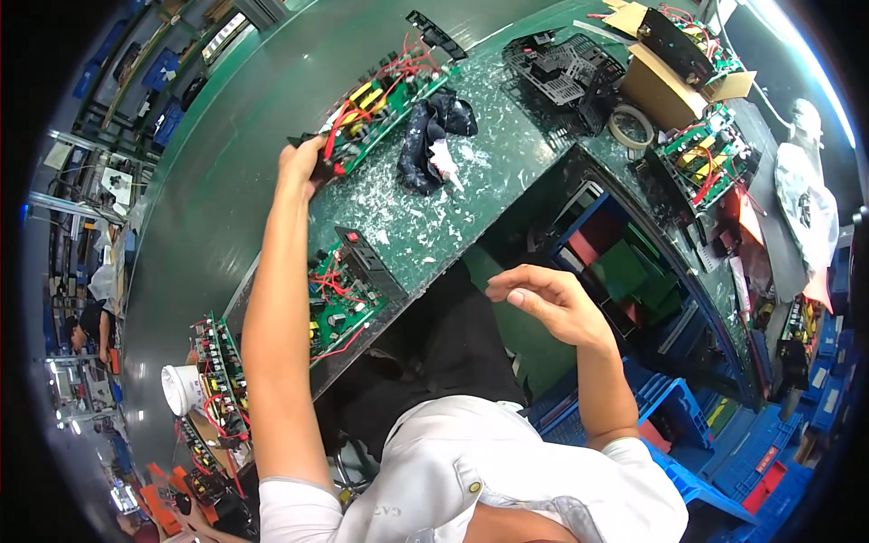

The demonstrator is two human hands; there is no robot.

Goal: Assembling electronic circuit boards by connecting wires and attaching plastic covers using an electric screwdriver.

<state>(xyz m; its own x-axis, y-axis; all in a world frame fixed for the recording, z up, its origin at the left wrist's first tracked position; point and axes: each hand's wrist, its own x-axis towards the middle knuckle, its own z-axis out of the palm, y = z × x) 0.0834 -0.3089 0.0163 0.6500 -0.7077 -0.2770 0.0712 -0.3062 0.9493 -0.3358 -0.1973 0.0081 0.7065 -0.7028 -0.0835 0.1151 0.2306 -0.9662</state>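
Observation:
With my left hand point(303, 166) stretched far across the bench, I grip the near left end of a long green circuit board point(373, 116), by a dark end piece with red wires. Yellow and black parts and red wires crowd that board, and a black end panel point(436, 36) stands at its far end. My right hand point(548, 303) hovers off the bench edge in front of my body, empty, fingers lightly curved and the thumb apart. Beside the board lie a dark crumpled cloth point(421, 145) and a white-tipped tube or nozzle point(445, 165).
Another circuit board point(339, 303) sits by my left forearm. Black perforated covers point(566, 77), a tape roll point(631, 127) and a cardboard box point(665, 86) stand at the back right. White flakes litter the green bench top point(493, 172). Blue crates point(674, 416) are below right; a white bucket point(183, 389) is left.

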